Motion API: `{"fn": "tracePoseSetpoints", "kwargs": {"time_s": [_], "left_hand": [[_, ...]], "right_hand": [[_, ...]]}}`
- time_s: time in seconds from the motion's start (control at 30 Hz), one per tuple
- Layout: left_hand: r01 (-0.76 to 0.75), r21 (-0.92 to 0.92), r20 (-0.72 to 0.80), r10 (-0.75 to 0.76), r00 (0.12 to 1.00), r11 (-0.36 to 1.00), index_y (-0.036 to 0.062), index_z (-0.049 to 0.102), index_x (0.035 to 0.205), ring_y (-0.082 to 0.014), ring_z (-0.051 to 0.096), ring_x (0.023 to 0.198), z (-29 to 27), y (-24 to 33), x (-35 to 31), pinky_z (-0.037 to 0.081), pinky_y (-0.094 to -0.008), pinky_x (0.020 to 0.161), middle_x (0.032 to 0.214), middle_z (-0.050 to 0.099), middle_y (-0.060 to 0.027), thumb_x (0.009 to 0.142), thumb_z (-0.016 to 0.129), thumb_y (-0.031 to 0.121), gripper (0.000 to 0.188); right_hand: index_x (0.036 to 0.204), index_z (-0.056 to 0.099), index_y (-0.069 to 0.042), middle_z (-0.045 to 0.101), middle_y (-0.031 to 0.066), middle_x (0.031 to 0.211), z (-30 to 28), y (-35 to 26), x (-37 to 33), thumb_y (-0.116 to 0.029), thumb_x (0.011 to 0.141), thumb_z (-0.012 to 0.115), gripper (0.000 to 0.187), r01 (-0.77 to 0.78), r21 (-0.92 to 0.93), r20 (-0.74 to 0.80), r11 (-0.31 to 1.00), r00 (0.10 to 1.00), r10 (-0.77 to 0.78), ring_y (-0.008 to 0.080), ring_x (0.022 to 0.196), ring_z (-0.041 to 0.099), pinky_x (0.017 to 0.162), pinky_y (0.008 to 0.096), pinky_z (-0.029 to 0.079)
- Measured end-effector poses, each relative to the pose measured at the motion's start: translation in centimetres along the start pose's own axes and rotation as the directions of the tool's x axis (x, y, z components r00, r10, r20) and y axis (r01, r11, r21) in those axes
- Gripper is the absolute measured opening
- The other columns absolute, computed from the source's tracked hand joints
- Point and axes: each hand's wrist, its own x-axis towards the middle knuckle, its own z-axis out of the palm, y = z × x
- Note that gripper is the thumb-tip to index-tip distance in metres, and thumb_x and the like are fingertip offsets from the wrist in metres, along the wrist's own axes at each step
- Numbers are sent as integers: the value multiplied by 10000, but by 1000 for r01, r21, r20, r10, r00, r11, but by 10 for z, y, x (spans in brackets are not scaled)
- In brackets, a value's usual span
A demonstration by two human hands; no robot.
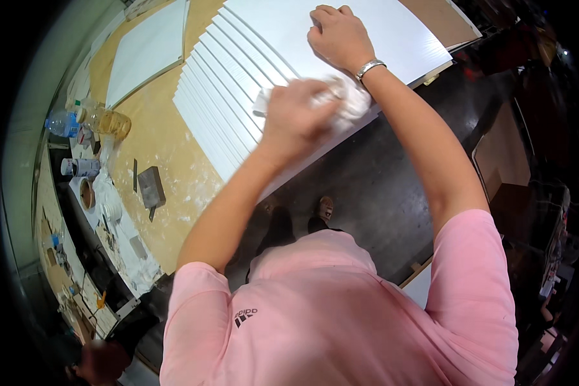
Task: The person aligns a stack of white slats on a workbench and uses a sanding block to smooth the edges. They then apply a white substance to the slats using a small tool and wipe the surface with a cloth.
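My left hand (294, 119), smeared by motion, is closed on a crumpled white cloth (352, 103). The cloth lies against the near edge of the top white panel (405, 38). Farther up on the same panel rests my right hand (342, 37), a silver band round its wrist; its fingers are apart and slightly bent, with nothing seen in them. Beneath and to the left, several more white panels (222, 96) are fanned out in overlapping steps. Their surface looks smooth and glossy.
A tan board (174, 164) with white smears carries the panels, a grey block (151, 186) and another white sheet (149, 51). Plastic bottles (106, 121), a can (80, 167) and a tape roll (87, 193) stand at the left. Dark floor (373, 180) lies below the table edge.
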Motion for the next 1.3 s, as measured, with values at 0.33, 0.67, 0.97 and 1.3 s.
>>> {"fn": "tracePoseSetpoints", "kwargs": {"time_s": [0.33, 0.67, 0.97, 1.3], "left_hand": [[35, -75, 44, -32, 999, 997, 179, 715, 1007, -233, 618, 1144, -6, -16, -5, 276, -542, 1080, 1124, 685, -25, 640, 779, 145, 374], [180, -171, -234, -217, 948, 969, 82, 717, 896, -338, 651, 949, 0, -44, -3, 469, -497, 854, 967, 706, -109, 782, 709, 107, 117], [134, -62, -103, -140, 985, 989, 123, 659, 796, -226, 573, 865, -4, 18, -42, 338, -394, 795, 869, 600, -7, 575, 688, 120, 223], [344, 215, -156, -316, 936, 914, 129, 707, 845, -275, 578, 913, -6, -47, -16, 369, -408, 804, 944, 648, -51, 672, 700, 140, 173]], "right_hand": [[914, 667, 15, 670, 175, 995, -5, 6, -4, -148, 806, 552, 227, -10, 6, 1, 1000, 1000, 10, 363, 980, 595, 904, 445, 480], [1027, 700, -61, 685, 56, 1061, 24, 21, -8, -225, 860, 515, 297, -46, -116, -3, 992, 999, 46, 267, 990, 589, 875, 387, 500], [916, 668, 28, 667, 192, 1004, -6, -1, 1, -150, 801, 552, 241, -8, -16, 40, 1000, 999, 9, 356, 964, 597, 886, 447, 489], [905, 663, 27, 664, 191, 1005, -1, -1, 0, -150, 806, 549, 233, 7, -15, 8, 1000, 1000, -6, 358, 964, 594, 890, 449, 487]]}}
